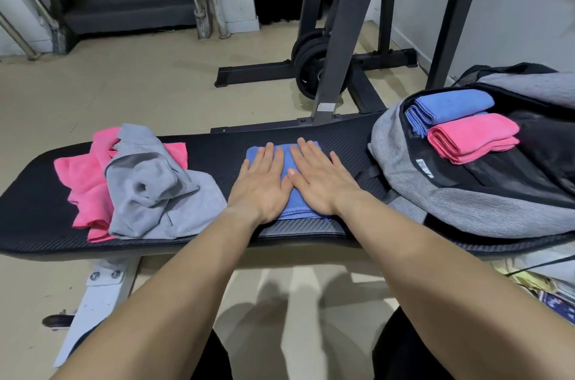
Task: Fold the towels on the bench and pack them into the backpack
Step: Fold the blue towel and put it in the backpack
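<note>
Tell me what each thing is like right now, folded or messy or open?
Middle blue towel, folded, pressed flat.
Grey towel, crumpled, unfolded.
Loose pink towel, crumpled, partly under grey towel.
Backpack, open, lying on bench.
Packed blue towel, folded, in backpack.
Packed pink towel, folded, in backpack.
Left hand, flat, pressing.
Right hand, flat, pressing.
</note>
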